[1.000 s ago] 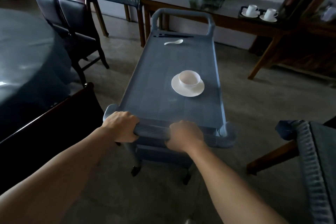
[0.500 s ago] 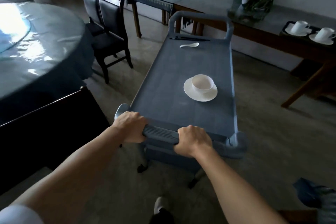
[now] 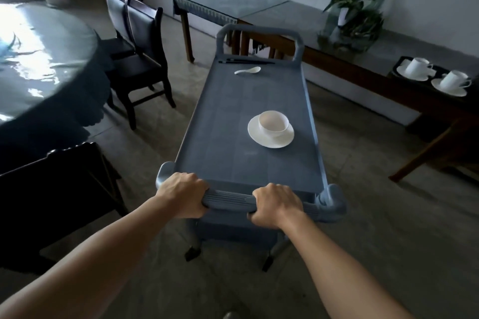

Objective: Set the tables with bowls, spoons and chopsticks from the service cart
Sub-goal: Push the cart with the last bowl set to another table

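Round table [image 3: 39,65]: far left, under a glossy cover.
Left hand [image 3: 181,195]: fingers curled round the near handle [image 3: 228,199] of the service cart [image 3: 233,158].
Chopsticks [image 3: 246,61]: dark pair lying across the cart's far end.
Spoon [image 3: 247,71]: white, just on the near side of the chopsticks.
Bowl [image 3: 273,124]: upright on a white saucer [image 3: 274,141], right of the cart top's middle.
Right hand [image 3: 276,204]: wrapped round the same handle, right of the left hand.

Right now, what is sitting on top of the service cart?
On the cart's top deck: a white bowl on a saucer nearer you, a white spoon and dark chopsticks at the far end. Whatever lies below the deck is hidden by it.
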Demonstrator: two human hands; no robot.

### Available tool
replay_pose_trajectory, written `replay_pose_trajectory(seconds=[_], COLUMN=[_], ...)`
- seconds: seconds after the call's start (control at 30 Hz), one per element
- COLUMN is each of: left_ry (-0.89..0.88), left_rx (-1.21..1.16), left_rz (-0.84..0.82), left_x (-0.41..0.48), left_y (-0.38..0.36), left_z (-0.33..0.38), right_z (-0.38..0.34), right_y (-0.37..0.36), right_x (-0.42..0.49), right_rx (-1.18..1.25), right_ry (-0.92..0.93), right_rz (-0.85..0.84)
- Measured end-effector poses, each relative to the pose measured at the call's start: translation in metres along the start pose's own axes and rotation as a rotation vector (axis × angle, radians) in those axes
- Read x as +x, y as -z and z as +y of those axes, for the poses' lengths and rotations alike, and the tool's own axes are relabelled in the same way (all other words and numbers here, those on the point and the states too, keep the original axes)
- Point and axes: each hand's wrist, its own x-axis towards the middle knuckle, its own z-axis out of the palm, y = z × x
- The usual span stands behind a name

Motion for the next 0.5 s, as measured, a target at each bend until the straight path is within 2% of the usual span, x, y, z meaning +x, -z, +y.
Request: replay_pose_trajectory(seconds=[0.5], left_ry=[0.151], left_rx=[-0.029], left_rz=[-0.037], left_x=[0.129], left_y=[0.027], left_z=[0.058], right_z=[0.137], right_y=[0.043], right_x=[0.093], right_rx=[-0.058], right_ry=[0.142], right_rz=[-0.032])
